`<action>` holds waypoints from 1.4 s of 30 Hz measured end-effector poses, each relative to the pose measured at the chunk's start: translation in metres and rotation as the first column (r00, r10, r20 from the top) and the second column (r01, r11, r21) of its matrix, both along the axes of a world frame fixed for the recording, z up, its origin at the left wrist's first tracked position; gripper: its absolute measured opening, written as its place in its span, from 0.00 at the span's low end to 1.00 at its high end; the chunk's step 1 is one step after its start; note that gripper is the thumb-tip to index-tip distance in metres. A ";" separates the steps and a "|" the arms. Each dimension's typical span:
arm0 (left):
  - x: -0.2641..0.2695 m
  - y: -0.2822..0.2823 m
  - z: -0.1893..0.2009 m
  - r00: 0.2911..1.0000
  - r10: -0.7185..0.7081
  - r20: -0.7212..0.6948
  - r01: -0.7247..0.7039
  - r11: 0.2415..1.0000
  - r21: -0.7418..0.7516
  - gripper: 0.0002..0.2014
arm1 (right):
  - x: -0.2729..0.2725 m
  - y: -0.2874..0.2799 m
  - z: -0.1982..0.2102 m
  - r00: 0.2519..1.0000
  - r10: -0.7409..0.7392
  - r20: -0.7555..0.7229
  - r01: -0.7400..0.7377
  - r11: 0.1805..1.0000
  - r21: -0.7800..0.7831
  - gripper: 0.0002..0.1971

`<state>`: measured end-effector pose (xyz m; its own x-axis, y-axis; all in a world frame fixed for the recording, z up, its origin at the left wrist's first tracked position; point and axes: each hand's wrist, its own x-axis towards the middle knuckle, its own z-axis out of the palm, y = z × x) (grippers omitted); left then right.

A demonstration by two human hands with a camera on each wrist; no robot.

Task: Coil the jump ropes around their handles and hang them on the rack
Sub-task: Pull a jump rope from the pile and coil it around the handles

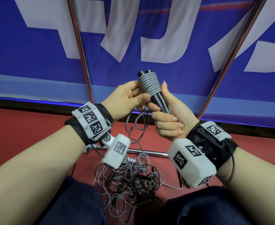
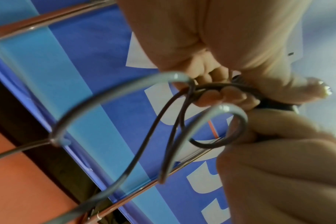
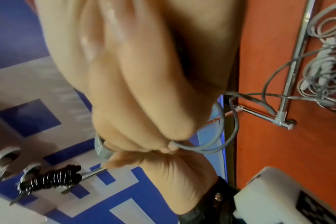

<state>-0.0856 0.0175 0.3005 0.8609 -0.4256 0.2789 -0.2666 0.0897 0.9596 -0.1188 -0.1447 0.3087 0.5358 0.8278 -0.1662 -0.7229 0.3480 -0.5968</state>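
Right hand (image 1: 170,120) is wrapped around the lower end of the two dark handles (image 1: 157,101), thumb up along the 3 o'clock side of the coil (image 1: 149,85). Handles are held together, tilted, tops toward 11 o'clock. The coil is tight grey rope, roughly ten turns, on the upper half.

Left hand (image 1: 130,99) sits at 9 o'clock of the coil, fingers pinching the loose grey rope (image 1: 138,125) just under the coil. The free rope drops in loops toward 6 o'clock.

Head view only: a tangled pile (image 1: 130,179) of grey and black ropes on the red floor (image 1: 36,127) between the knees, lying over a chrome rack bar (image 1: 149,152). Two chrome uprights (image 1: 81,54) stand in front of a blue banner (image 1: 133,70).

Left wrist view only: rope loops close up (image 2: 125,121), one curl tucked under the left fingers (image 2: 211,97), right hand (image 2: 278,166) at 4 o'clock. Blurred.

Right wrist view only: a black rope bundle (image 3: 52,180), already coiled, hangs on a rack peg (image 3: 94,172) at 8 o'clock. The rack foot joint (image 3: 282,119) is on the floor at 3 o'clock. A grey loop (image 3: 217,136) exits the right fist (image 3: 144,91).
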 end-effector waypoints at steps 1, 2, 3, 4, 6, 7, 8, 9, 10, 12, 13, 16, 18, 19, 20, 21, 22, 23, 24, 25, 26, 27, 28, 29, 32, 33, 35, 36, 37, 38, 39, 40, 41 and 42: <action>-0.001 -0.001 0.001 1.000 0.009 0.001 -0.009 1.000 -0.007 0.36 | -0.001 -0.001 0.001 0.997 0.072 -0.037 -0.069 0.995 0.067 0.33; -0.001 -0.002 0.001 1.000 0.017 0.000 -0.017 1.000 -0.018 0.39 | -0.002 -0.003 0.003 0.987 0.145 -0.073 -0.136 0.984 0.115 0.33; -0.002 -0.002 0.002 1.000 0.018 0.001 -0.018 0.999 -0.032 0.40 | -0.001 -0.006 0.004 0.977 0.196 -0.085 -0.185 0.975 0.125 0.32; -0.002 -0.002 0.002 1.000 0.020 0.008 -0.019 0.999 -0.046 0.42 | -0.004 -0.012 0.006 0.974 0.208 -0.092 -0.198 0.974 0.112 0.32; -0.002 -0.001 0.001 1.000 0.017 0.022 -0.016 0.999 -0.050 0.47 | 0.006 0.000 -0.001 0.967 0.222 -0.122 -0.207 0.970 0.124 0.34; -0.002 -0.001 0.001 1.000 -0.001 0.017 0.002 0.999 -0.049 0.49 | 0.008 0.001 -0.002 0.959 0.235 -0.160 -0.203 0.960 0.191 0.37; -0.003 -0.001 0.001 0.999 -0.038 0.011 0.039 0.998 -0.055 0.49 | 0.012 0.000 -0.001 0.965 0.201 -0.167 -0.170 0.968 0.185 0.41; -0.003 -0.001 0.001 0.997 -0.082 0.007 0.082 0.994 -0.067 0.48 | 0.015 -0.002 -0.004 0.965 0.204 -0.166 -0.170 0.965 0.202 0.44; -0.002 -0.001 0.000 0.993 -0.119 0.000 0.118 0.989 -0.089 0.45 | 0.008 0.002 0.005 0.974 0.174 -0.144 -0.157 0.980 0.119 0.43; -0.002 -0.001 0.000 0.989 -0.144 -0.043 0.137 0.981 -0.140 0.41 | -0.001 0.010 0.007 0.992 0.103 -0.080 -0.103 0.995 -0.004 0.33; -0.002 -0.002 -0.001 0.989 -0.126 -0.076 0.112 0.981 -0.160 0.39 | -0.004 0.013 0.008 1.000 -0.024 0.011 0.025 0.995 -0.100 0.29; 0.003 -0.001 -0.007 0.990 -0.012 -0.144 -0.010 0.989 -0.146 0.32 | -0.004 0.009 0.004 0.926 -0.202 0.319 0.335 0.830 -0.446 0.35; 0.005 -0.001 -0.011 0.987 0.062 -0.147 -0.076 0.993 -0.088 0.23 | -0.005 0.012 -0.001 0.842 -0.143 0.519 0.478 0.642 -0.599 0.43; 0.006 -0.002 -0.013 0.985 0.097 -0.145 -0.108 0.992 -0.065 0.19 | -0.005 0.010 -0.007 0.782 -0.112 0.613 0.564 0.545 -0.621 0.43; 0.007 -0.004 -0.015 0.980 0.135 -0.148 -0.143 0.989 -0.043 0.17 | -0.004 0.012 -0.009 0.716 -0.064 0.695 0.639 0.462 -0.615 0.42; 0.008 -0.006 -0.017 0.972 0.175 -0.155 -0.181 0.983 -0.025 0.16 | -0.003 0.013 -0.013 0.642 -0.021 0.766 0.710 0.392 -0.585 0.39; 0.009 -0.008 -0.019 0.962 0.219 -0.162 -0.224 0.975 -0.011 0.15 | 0.000 0.014 -0.016 0.572 0.013 0.820 0.767 0.346 -0.541 0.36; 0.011 -0.009 -0.021 0.950 0.265 -0.165 -0.267 0.964 0.005 0.15 | 0.003 0.016 -0.019 0.528 0.027 0.849 0.801 0.315 -0.509 0.33; 0.012 -0.010 -0.023 0.939 0.304 -0.163 -0.304 0.952 0.026 0.16 | 0.005 0.016 -0.023 0.534 0.013 0.845 0.804 0.300 -0.513 0.29; 0.013 -0.011 -0.024 0.931 0.331 -0.156 -0.328 0.943 0.049 0.19 | 0.006 0.016 -0.025 0.574 -0.032 0.818 0.786 0.303 -0.539 0.24; 0.013 -0.012 -0.025 0.926 0.351 -0.142 -0.343 0.936 0.073 0.20 | 0.005 0.015 -0.024 0.627 -0.084 0.775 0.751 0.332 -0.571 0.19; 0.012 -0.013 -0.025 0.923 0.364 -0.125 -0.354 0.931 0.093 0.19 | 0.004 0.013 -0.022 0.683 -0.133 0.718 0.699 0.402 -0.591 0.16; 0.011 -0.014 -0.026 0.923 0.370 -0.107 -0.359 0.927 0.110 0.18 | 0.002 0.011 -0.018 0.741 -0.191 0.643 0.636 0.505 -0.583 0.15; 0.010 -0.015 -0.026 0.924 0.372 -0.089 -0.360 0.924 0.127 0.17 | -0.002 0.009 -0.013 0.798 -0.248 0.549 0.569 0.610 -0.552 0.17; 0.008 -0.016 -0.026 0.929 0.369 -0.029 -0.361 0.919 0.157 0.17 | -0.005 0.004 -0.004 0.863 -0.299 0.408 0.483 0.727 -0.489 0.24; 0.009 -0.017 -0.026 0.930 0.368 -0.024 -0.359 0.919 0.159 0.18 | -0.004 0.005 -0.003 0.862 -0.303 0.406 0.487 0.716 -0.500 0.27; 0.010 -0.019 -0.029 0.929 0.370 -0.029 -0.360 0.918 0.168 0.21 | -0.004 0.008 -0.003 0.832 -0.284 0.477 0.536 0.634 -0.558 0.33; 0.010 -0.020 -0.030 0.928 0.372 -0.028 -0.362 0.917 0.167 0.23 | -0.004 0.010 -0.004 0.803 -0.253 0.539 0.573 0.577 -0.583 0.36; 0.011 -0.020 -0.032 0.931 0.365 -0.025 -0.356 0.920 0.166 0.27 | -0.003 0.012 -0.006 0.773 -0.219 0.596 0.608 0.527 -0.595 0.38; 0.012 -0.021 -0.033 0.936 0.350 -0.026 -0.342 0.925 0.166 0.32 | -0.003 0.013 -0.008 0.750 -0.198 0.632 0.633 0.494 -0.596 0.39; 0.013 -0.020 -0.033 0.945 0.327 -0.029 -0.318 0.933 0.169 0.37 | -0.003 0.014 -0.009 0.737 -0.201 0.645 0.648 0.482 -0.590 0.39; 0.014 -0.019 -0.033 0.954 0.298 -0.031 -0.289 0.943 0.167 0.39 | -0.003 0.014 -0.009 0.732 -0.216 0.646 0.654 0.488 -0.578 0.39; 0.015 -0.018 -0.032 0.964 0.265 -0.032 -0.257 0.954 0.155 0.39 | -0.003 0.014 -0.010 0.732 -0.230 0.641 0.653 0.506 -0.564 0.37; 0.015 -0.017 -0.031 0.972 0.234 -0.026 -0.228 0.963 0.146 0.37 | -0.003 0.014 -0.010 0.737 -0.238 0.633 0.645 0.529 -0.552 0.36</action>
<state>-0.0710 0.0005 0.2699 0.9502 -0.2462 0.1912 -0.2226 -0.1062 0.9691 -0.1219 -0.1306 0.2985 0.9624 0.1752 -0.2078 -0.1866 -0.1299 -0.9738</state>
